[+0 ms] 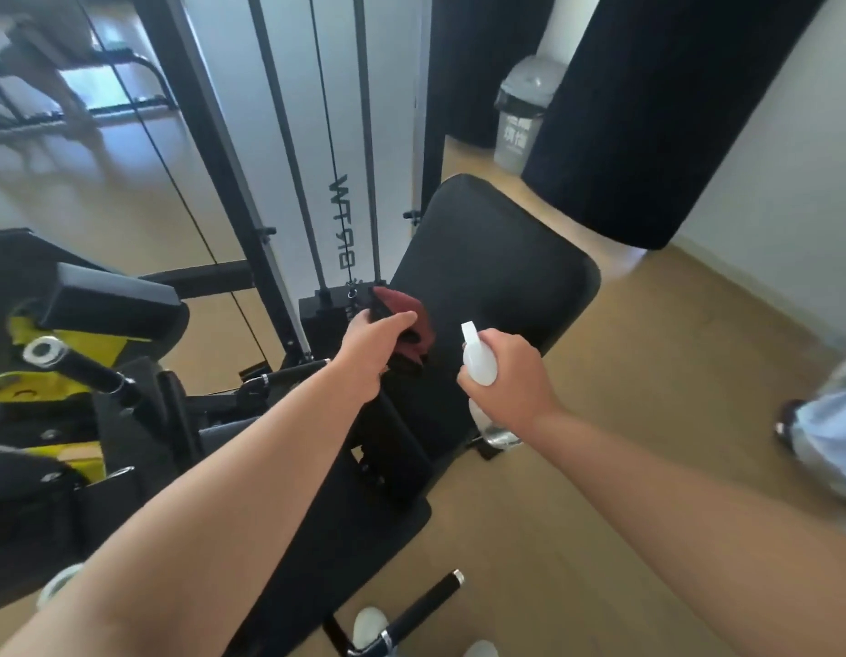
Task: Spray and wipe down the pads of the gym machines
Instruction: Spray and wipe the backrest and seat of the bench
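Note:
A black back pad (497,258) of a gym machine slopes up ahead of me, with a black seat pad (345,523) lower down. My left hand (369,353) grips a dark red cloth (411,320) at the pad's lower left edge. My right hand (511,377) holds a white spray bottle (478,358), its nozzle pointing up and forward at the back pad. The bottle's clear lower body (497,433) shows below my wrist.
A weight stack with cables (336,296) and a mirror stand behind the pad. A yellow and black machine (70,372) sits to the left. A black punching bag (658,116) and a grey bin (525,111) are at the back right. Another person's leg (824,433) is at the right edge.

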Demonstrator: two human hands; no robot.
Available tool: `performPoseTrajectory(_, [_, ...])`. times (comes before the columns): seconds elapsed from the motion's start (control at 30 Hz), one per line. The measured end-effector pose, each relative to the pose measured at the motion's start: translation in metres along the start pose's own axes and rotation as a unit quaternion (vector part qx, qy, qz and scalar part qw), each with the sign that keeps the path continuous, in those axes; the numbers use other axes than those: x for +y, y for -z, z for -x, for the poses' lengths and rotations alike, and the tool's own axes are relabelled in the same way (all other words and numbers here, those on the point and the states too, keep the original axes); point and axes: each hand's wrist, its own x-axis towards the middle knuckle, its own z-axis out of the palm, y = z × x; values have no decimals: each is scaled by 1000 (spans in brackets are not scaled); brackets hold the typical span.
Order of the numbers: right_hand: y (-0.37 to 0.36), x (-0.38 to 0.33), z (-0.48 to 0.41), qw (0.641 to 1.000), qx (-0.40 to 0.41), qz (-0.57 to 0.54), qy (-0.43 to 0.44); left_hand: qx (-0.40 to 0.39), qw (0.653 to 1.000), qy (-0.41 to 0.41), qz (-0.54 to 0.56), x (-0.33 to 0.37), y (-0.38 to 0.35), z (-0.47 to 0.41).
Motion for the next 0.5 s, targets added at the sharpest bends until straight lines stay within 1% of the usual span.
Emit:
performPoseTrajectory(0.17, [15, -3, -6, 999, 27, 31, 13, -40, 998, 31, 46, -8, -18, 20])
performPoseTrajectory(0.27, [17, -10, -11, 999, 33, 16, 9, -9, 996, 35, 86, -15, -17, 25])
performPoseTrajectory(0.3, [18, -12, -14, 999, 28, 12, 10, 17, 997, 25, 65, -16, -15, 25])
performPoseTrajectory(0.33, [18, -14, -16, 1000, 21, 14, 15, 41, 999, 5, 7, -18, -13, 26])
performPoseTrajectory(0.37, [18, -15, -19, 999, 15, 20, 23, 59, 995, -31, -80, -18, -10, 27])
performPoseTrajectory(0.43, [19, -18, -26, 999, 11, 31, 30, 64, 956, -115, -262, -17, -4, 30])
performPoseTrajectory(0.47, [19, -19, -31, 999, 11, 29, 27, 63, 942, -123, -304, -17, -1, 29])
performPoseTrajectory(0.5, [19, -22, -36, 999, 11, 26, 23, 63, 942, -110, -310, -17, 3, 24])
